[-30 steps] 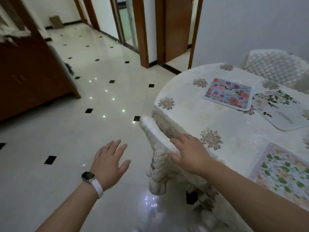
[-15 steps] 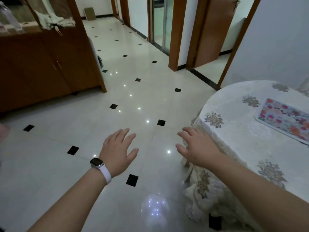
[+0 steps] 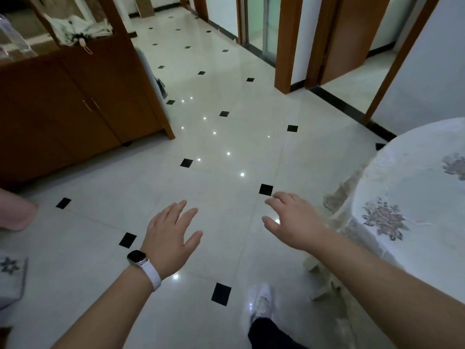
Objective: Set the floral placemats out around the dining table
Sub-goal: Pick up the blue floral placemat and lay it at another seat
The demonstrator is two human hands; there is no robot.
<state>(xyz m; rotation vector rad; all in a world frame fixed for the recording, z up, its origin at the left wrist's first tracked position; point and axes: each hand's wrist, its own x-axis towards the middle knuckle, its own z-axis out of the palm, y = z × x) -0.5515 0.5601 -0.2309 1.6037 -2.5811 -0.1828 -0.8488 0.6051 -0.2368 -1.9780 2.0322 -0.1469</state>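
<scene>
You have turned from the round, white-lace-covered dining table (image 3: 415, 187), now at three o'clock, so no floral placemat shows. Your left hand (image 3: 171, 238) and right hand (image 3: 294, 222) hang empty, fingers spread. The brown wooden cabinet (image 3: 75, 109) at ten o'clock shelves a folded white umbrella (image 3: 80, 28).

Glossy white tile floor (image 3: 226, 197) w/ black insets; wood cabinet (image 3: 75, 109) left.
</scene>
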